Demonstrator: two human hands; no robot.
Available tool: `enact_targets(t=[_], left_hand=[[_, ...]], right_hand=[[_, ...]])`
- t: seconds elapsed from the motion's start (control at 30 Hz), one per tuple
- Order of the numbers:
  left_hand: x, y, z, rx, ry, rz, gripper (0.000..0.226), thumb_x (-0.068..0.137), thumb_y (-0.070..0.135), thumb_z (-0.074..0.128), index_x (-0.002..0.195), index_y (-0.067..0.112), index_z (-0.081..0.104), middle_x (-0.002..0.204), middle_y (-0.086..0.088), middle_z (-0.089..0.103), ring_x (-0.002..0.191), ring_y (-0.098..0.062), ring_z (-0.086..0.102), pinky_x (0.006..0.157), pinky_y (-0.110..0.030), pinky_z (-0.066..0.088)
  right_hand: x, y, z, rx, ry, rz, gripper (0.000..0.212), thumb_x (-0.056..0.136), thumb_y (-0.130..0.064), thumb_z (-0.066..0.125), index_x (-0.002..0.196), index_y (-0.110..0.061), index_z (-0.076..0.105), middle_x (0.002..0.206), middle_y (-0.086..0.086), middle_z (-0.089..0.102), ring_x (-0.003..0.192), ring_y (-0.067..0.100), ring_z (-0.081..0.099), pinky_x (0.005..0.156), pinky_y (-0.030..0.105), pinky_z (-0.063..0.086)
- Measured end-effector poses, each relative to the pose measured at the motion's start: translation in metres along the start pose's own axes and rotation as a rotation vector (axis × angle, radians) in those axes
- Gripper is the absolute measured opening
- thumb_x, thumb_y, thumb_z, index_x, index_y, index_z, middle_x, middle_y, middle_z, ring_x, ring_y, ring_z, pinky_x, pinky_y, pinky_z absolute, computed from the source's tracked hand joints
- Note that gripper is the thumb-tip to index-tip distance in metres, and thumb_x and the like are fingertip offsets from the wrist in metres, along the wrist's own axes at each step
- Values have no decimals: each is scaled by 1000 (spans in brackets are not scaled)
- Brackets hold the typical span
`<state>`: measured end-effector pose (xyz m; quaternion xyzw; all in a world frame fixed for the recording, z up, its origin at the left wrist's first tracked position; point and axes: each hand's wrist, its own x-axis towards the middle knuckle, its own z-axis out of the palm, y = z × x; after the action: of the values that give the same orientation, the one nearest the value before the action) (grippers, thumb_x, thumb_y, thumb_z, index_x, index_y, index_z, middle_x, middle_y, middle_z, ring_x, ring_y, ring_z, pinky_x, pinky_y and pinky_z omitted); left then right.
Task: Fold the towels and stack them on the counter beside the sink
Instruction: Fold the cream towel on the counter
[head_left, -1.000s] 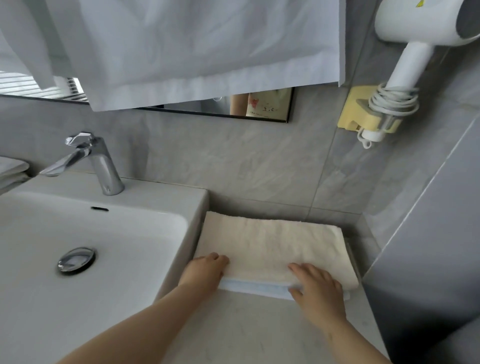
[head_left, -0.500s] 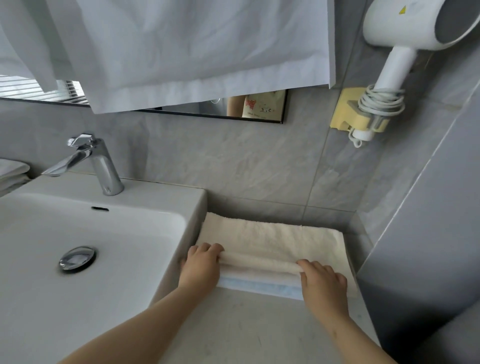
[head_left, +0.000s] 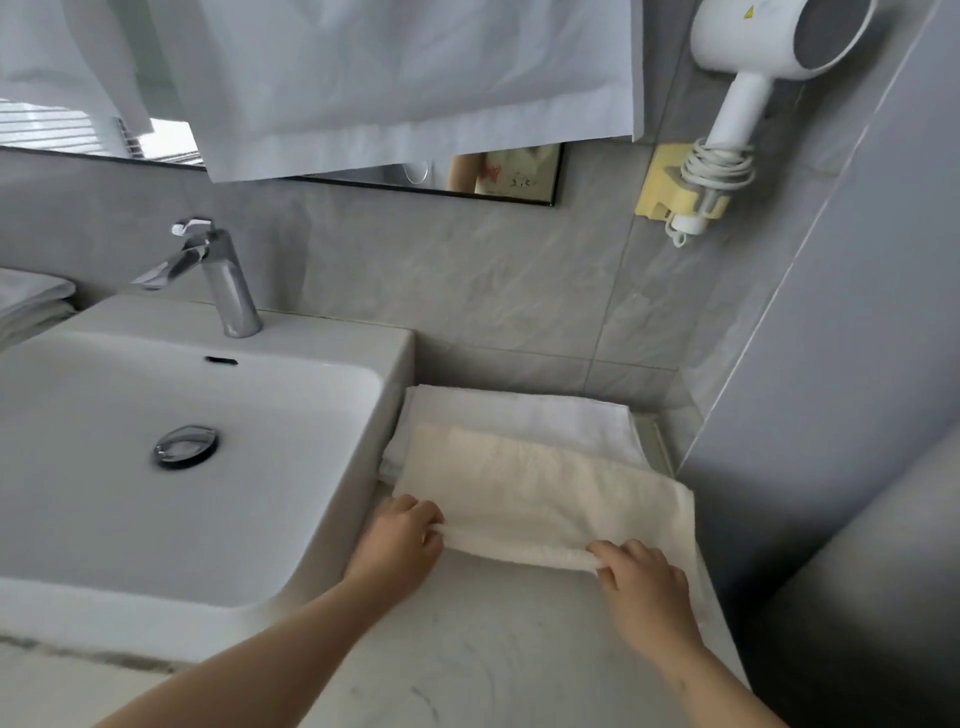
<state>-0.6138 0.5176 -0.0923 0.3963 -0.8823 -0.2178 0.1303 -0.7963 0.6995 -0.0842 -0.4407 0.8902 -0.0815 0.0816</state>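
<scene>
Both hands curled: left hand (head_left: 400, 540) and right hand (head_left: 644, 587) each pinch the cream towel (head_left: 545, 493) at its near edge. It overlaps a folded white towel (head_left: 519, 415) on the table (head_left: 467, 654), just beside the sink (head_left: 332, 519).

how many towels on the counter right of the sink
2: a cream towel in front, pinched by the left hand and right hand, partly over a white towel behind it. Others may hide beneath.
</scene>
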Motion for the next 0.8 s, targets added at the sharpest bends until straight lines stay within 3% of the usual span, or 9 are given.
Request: enact_targets(t=[0.2,0.3,0.4,0.47,0.53,0.63,0.73,0.8], left_hand=[[-39,-21,16,34,-183,9,26,90,17,49,111,16,62,103,-1,54,110,-21,49,87,-22,35],[-49,-25,16,-37,-231,-70,15,83,19,53,86,31,61,91,9,53,100,-15,55,80,-20,40],[-52,-24,10,-138,-255,-239,10,74,37,52,66,32,56,86,10,62,84,-11,59,70,-21,44],[-50,-23,11,-206,-160,-317,16,69,44,48,73,33,59,98,3,62,95,-17,57,81,-25,45],[-45,-18,13,-256,-65,-421,25,77,37,55,100,29,62,117,-3,53,114,-23,48,97,-30,40],[-36,-14,16,-258,-96,-558,48,86,24,55,132,17,44,136,-11,40,126,-30,38,105,-33,34],[-30,-18,15,-284,-119,-628,46,88,17,52,132,9,40,133,-18,42,121,-34,43,101,-33,39],[-27,-22,15,-293,-130,-646,42,86,16,53,126,8,43,126,-17,48,113,-33,48,96,-32,43]], right_hand=[[-38,-4,21,-15,-140,28,36,100,-28,31,132,-39,44,123,-6,50,118,17,45,88,29,33],[-50,-4,23,7,-209,51,34,100,-29,31,129,-39,46,113,-8,49,116,16,46,81,30,29],[-55,-4,17,61,-287,97,31,96,-28,32,113,-34,58,99,-8,48,110,16,52,81,30,32],[-59,-4,12,133,-290,143,30,95,-30,34,91,-27,63,98,-4,59,101,17,57,79,29,36],[-63,-1,10,125,-158,215,34,96,-37,35,88,-23,65,104,-3,62,100,18,56,80,28,39],[-66,9,13,35,36,383,25,94,-42,39,103,-26,56,122,-4,54,112,21,49,86,30,42],[-65,16,15,155,28,569,51,91,-44,49,137,-27,36,145,2,34,126,28,39,99,39,38],[-63,18,17,285,45,678,65,88,-43,55,144,-25,26,147,6,31,129,32,36,102,44,35]])
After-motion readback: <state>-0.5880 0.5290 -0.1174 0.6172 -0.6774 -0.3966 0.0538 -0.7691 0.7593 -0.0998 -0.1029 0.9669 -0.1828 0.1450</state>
